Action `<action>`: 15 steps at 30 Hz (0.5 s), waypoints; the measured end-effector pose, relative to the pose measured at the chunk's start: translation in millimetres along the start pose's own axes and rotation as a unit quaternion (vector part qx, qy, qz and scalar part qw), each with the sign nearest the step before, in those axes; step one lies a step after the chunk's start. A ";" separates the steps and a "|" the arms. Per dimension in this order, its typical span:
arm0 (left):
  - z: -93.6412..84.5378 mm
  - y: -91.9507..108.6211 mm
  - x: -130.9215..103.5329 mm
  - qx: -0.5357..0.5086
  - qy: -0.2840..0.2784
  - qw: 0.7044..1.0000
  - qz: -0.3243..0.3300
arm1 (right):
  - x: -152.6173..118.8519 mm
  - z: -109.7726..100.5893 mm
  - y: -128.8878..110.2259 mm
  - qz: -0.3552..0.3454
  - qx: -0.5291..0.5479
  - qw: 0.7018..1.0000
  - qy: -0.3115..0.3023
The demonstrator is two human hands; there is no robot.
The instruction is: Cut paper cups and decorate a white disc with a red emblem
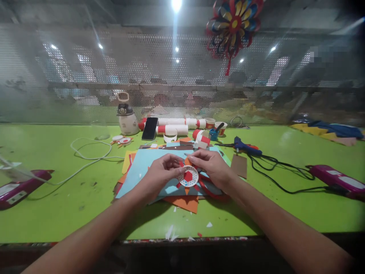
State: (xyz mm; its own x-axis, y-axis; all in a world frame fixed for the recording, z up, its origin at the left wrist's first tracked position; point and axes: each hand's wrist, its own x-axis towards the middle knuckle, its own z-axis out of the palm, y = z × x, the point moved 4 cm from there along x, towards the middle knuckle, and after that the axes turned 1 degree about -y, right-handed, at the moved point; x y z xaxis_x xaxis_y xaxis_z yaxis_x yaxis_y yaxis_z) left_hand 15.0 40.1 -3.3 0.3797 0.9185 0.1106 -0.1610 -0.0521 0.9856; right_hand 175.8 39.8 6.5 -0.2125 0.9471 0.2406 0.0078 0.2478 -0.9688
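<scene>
Two hands, one decorated disc [188, 177], held just below the centre of the frame above a light blue sheet [134, 182]. Left hand [162, 172]: fingers closed on the disc's left edge, thumb over the face. Right hand [212, 164]: fingertips pinched together on an orange piece [188, 161] at the disc's top edge.

Done: red centre and blue marks on the white face; an orange point at the bottom; red strips at lower left and lower right. Left: the orange piece appears to be the part in hand; whether it is fixed, cannot tell. Upper-right rim hidden by fingers. Judged well advanced, rim perhaps nearly filled.

For comparison, a similar disc [124, 140] with pointed pieces lies left of centre on the worktop [94, 213]. Glue gun [245, 146] lies right of centre, apart from both hands. Paper scraps [169, 231] at lower centre suggest cutting is largely done.
</scene>
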 end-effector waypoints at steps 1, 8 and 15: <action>0.1 0.7 -0.5 0.003 0.001 1.000 -0.002 | 0.1 0.0 1.3 0.007 0.011 1.000 -0.008; -0.5 1.4 -1.0 -0.005 -0.003 1.000 -0.014 | 2.3 -0.7 7.3 0.032 0.056 0.997 -0.032; -2.5 0.9 0.9 -0.002 0.000 1.000 -0.009 | 4.6 -9.7 2.5 0.036 0.059 0.997 -0.032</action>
State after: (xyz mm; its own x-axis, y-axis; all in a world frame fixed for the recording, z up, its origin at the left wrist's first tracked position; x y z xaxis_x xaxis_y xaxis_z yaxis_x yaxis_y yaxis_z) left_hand 13.0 41.9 -2.6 0.3825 0.9194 0.0919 -0.1571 -0.0333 0.9870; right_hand 184.3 46.8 5.7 -0.2774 0.9456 0.1699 -0.0884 0.1510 -0.9846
